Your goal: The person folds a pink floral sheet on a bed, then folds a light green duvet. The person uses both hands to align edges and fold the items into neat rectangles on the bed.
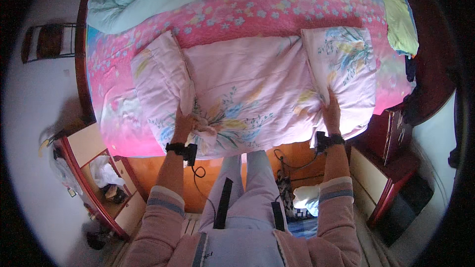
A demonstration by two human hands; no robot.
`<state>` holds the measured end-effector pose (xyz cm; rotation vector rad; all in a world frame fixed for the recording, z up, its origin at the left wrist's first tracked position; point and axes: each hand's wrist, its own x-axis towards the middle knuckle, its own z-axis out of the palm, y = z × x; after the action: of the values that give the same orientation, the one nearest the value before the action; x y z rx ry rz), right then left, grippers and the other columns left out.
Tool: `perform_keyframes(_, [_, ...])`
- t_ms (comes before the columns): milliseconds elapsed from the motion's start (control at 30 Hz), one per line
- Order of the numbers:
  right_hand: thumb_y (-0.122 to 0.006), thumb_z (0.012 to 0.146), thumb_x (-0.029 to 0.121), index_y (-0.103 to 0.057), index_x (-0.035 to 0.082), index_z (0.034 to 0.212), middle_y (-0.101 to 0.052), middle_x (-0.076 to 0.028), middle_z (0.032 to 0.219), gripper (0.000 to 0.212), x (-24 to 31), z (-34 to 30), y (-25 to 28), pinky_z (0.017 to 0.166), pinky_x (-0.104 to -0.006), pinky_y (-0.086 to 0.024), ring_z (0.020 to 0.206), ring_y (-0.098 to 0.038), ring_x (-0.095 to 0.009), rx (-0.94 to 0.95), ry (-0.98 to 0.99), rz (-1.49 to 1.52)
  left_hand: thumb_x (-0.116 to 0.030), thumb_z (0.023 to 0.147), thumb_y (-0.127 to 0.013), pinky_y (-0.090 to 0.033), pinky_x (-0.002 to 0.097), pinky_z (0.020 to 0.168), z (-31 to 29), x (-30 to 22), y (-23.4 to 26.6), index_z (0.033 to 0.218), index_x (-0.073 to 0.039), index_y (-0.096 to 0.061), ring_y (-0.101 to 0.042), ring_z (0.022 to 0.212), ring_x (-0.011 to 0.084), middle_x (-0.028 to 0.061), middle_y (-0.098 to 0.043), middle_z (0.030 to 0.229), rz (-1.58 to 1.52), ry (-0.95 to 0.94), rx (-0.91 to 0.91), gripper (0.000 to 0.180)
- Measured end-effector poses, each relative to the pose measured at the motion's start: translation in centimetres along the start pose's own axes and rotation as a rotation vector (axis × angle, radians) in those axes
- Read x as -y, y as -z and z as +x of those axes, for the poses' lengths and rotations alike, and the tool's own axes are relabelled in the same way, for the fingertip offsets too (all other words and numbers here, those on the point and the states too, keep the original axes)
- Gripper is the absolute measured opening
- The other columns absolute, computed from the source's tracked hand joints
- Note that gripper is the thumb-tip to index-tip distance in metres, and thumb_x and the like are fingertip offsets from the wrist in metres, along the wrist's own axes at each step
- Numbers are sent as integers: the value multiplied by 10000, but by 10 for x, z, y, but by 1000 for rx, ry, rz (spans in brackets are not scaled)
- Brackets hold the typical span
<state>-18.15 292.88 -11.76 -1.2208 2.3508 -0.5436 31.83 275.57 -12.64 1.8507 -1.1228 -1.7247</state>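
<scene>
A light pink floral bedding cloth (242,79) lies spread across the near side of the bed, its left and right ends folded inward. My left hand (184,122) is closed on the edge of the left fold, beside a bunched bit of fabric. On the other side, my right hand (331,112) grips the edge of the right fold. The fingertips of both hands are partly hidden by the cloth. Wrinkles run across the middle of the cloth between my hands.
Beneath is a pink flowered bed sheet (222,17). A pale green quilt (128,0) is heaped at the far left, and a yellow-green cloth (401,24) hangs at the far right. Cabinets (84,141) stand at both sides. Cables (198,173) hang from my wrist straps.
</scene>
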Motion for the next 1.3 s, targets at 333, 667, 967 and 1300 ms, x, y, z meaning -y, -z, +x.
perform_keyframes(333, [-497, 840, 64, -506, -30, 1219, -629, -232, 1016, 390, 4, -1, 85, 779, -357, -494, 905, -628, -314, -187, -185, 60, -121, 841, -538, -500, 296, 580, -66, -57, 118, 1214, -17, -458, -548, 726, 179, 66, -552, 903, -138, -132, -59, 395])
perform_keyframes(667, [-693, 800, 199, -365, 26, 1350, -526, -205, 1233, 664, 78, -62, -21, 904, -400, -456, 1103, -537, -332, 157, 258, 1, -315, 796, -695, -365, 411, 989, -102, -58, -81, 1423, -99, -258, -412, 1210, 290, 159, -358, 1369, 433, -337, 709, 794])
perform_keyframes(967, [-664, 836, 166, -488, 89, 1261, -531, -125, 1207, 467, -67, -30, 61, 812, -350, -487, 1033, -541, -235, -135, -123, 182, -193, 872, -586, -420, 271, 879, -51, -91, -222, 1294, 24, -411, -528, 1035, 192, 112, -563, 1077, 227, -55, 506, 506])
perform_keyframes(1300, [-719, 717, 500, -324, 95, 1379, -448, -231, 1309, 870, -224, 5, 115, 976, -435, -390, 1209, -431, -371, 207, -308, 94, -146, 847, -579, -404, 244, 591, -43, -44, -306, 1091, -36, -542, -489, 750, 106, 0, -487, 919, -405, -303, -330, 270])
